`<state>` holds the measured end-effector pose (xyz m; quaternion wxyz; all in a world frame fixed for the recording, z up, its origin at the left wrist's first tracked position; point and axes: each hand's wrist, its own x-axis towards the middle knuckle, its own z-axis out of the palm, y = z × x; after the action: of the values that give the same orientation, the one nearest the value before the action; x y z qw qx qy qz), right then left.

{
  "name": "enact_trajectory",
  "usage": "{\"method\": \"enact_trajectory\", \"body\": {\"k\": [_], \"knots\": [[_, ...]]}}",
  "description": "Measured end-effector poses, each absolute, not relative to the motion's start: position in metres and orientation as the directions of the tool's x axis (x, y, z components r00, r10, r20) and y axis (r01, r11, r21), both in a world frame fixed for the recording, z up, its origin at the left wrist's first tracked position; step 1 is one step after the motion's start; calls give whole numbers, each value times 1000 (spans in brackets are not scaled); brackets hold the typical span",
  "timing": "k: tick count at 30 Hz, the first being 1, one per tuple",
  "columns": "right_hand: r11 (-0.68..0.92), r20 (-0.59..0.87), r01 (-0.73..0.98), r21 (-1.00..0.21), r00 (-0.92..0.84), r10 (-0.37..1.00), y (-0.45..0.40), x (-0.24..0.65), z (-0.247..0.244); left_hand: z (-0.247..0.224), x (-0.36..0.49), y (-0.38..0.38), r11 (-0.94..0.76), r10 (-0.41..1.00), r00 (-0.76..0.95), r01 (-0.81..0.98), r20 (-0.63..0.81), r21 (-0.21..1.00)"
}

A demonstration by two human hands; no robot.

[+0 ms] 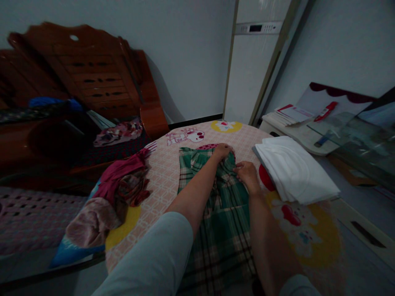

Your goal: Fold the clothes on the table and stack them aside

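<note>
A green plaid garment lies spread on the patterned tablecloth, its near end running down toward my body. At its far edge, my left hand has its fingers curled down onto the cloth. My right hand pinches the garment's right edge, a little nearer to me. The fabric bunches in folds between the two hands. Part of the garment is hidden under my left forearm. A strip of red dotted cloth shows just beyond the far edge.
Folded white cloth is stacked at the table's right. Crumpled maroon and brown clothes lie at the left edge. Beyond stand a wooden bench, a tall white air conditioner and a side stand with papers. A pink woven basket is at left.
</note>
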<state>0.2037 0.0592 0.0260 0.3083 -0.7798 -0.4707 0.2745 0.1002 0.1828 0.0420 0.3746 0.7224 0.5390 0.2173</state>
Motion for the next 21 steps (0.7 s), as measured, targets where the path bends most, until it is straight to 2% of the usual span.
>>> {"method": "enact_trajectory", "body": {"k": [6,12,16,19,21], "knots": [[-354,-118,546,-759,419,900,59,205,27,40,99,190,48,958,227,478,-176,877],[-211,-22,386,-898,439,898,59,201,34,37,99,194,104,944,227,486,-240,868],[-197,-54,383,-903,352,935,62,201,26,30,101,195,72,948,237,487,-211,871],[-214,-96,445,-869,274,957,64,202,21,31,101,200,15,961,239,467,-142,884],[-179,-70,482,-858,235,969,64,203,20,37,96,206,-41,973,220,457,-69,888]]}}
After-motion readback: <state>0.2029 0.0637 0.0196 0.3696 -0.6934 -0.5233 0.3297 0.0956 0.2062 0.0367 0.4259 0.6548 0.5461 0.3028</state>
